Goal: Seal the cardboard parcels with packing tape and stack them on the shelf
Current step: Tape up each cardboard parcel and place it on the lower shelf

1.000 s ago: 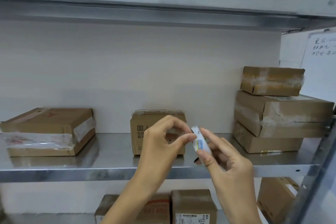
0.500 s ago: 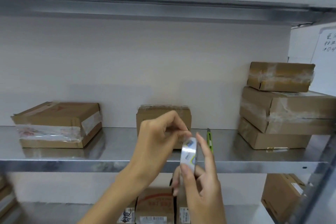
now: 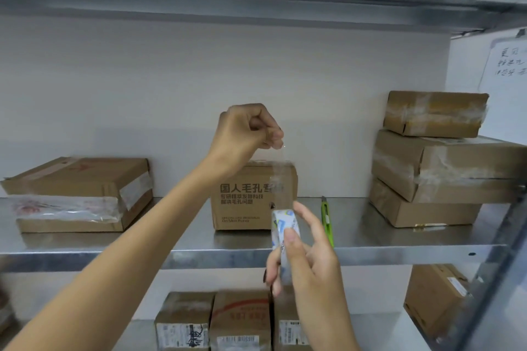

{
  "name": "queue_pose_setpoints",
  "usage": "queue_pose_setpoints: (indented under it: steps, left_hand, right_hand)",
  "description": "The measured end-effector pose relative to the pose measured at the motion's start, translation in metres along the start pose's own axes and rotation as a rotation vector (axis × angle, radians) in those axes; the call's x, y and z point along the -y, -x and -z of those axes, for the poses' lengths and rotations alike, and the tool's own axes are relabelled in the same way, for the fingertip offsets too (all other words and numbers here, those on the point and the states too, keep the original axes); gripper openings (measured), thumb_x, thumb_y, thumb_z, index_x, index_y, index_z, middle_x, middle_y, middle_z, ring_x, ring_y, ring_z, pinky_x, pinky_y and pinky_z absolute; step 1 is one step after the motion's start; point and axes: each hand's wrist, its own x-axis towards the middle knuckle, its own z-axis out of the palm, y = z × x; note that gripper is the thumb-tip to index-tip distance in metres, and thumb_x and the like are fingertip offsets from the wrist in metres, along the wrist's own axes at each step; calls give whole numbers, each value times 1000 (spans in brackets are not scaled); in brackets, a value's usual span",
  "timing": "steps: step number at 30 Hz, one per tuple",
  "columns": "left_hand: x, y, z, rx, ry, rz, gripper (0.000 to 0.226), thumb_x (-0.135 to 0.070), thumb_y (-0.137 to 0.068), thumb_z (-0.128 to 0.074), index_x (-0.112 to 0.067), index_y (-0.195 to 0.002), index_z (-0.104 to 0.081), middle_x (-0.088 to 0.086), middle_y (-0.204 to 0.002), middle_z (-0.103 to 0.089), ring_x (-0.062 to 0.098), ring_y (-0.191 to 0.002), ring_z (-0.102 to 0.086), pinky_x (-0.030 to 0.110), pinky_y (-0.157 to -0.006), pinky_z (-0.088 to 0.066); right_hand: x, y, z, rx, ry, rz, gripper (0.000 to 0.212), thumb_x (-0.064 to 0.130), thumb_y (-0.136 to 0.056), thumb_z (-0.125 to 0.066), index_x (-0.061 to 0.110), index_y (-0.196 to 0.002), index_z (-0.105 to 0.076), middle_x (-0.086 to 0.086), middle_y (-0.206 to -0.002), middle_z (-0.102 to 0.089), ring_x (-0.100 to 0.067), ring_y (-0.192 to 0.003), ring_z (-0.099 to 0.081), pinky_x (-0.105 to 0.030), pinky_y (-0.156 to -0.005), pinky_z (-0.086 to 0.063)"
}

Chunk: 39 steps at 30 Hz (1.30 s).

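Right hand (image 3: 310,265): 1 roll (image 3: 285,225) | left hand (image 3: 248,131): 1 strip (image 3: 281,177) | middle shelf (image 3: 185,225): 5 parcels (image 3: 245,196)

So it's a metal shelf (image 3: 85,248), shiny steel. On the left sits a flat box (image 3: 77,194) wrapped in clear tape. In the middle, against the wall, there's a small box (image 3: 245,208) with printed text on the front. Just right of it lies a green knife (image 3: 326,219), pointing front to back. Far right is a stack of three, with only the bottom box (image 3: 427,214) touching the metal. The lower shelf (image 3: 370,330) has a row of boxes (image 3: 239,319) side by side.
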Motion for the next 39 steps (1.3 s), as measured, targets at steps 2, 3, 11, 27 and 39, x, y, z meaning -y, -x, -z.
queue_pose_setpoints:
  steps: [2,3,11,27,39]
  left_hand:
    - [8,-9,-6,-9,-1,37,8,5,-81,-70,1,-77,-65,9,-65,-72,23,-68,-73,39,-74,-61]
    - [13,-14,-9,-12,-17,47,6,4,-82,-70,2,-78,-65,8,-65,-72,23,-67,-73,40,-75,-61]
    - [47,-34,-12,46,-110,148,7,0,-85,-68,-2,-78,-67,8,-68,-73,20,-67,-74,38,-76,-61]
    - [83,-44,-15,229,-420,126,11,-11,-78,-79,-13,-77,-68,-2,-81,-70,9,-77,-65,16,-71,-50]
    - [71,-38,-28,351,-743,156,17,-14,-93,-52,-25,-100,-63,-10,-100,-65,13,-101,-59,35,-94,-44]
  right_hand:
    - [2,-9,2,-49,15,-11,39,25,-100,-43,39,-136,-35,-6,-52,-58,-16,-43,-45,-25,-48,-45]
    - [2,-13,1,-62,29,-14,39,25,-100,-43,37,-137,-35,-6,-52,-59,-15,-43,-45,-25,-48,-45]
    - [2,-40,-3,-66,67,-93,44,27,-102,-41,30,-144,-29,-4,-50,-59,-12,-38,-44,-22,-50,-46]
    - [-8,-44,-10,-75,23,-133,42,24,-101,-43,28,-142,-32,-6,-49,-60,-14,-38,-46,-24,-45,-44]
    - [-11,-43,-6,-76,-12,-133,45,23,-101,-43,28,-144,-28,-6,-51,-60,-14,-37,-46,-25,-50,-48]
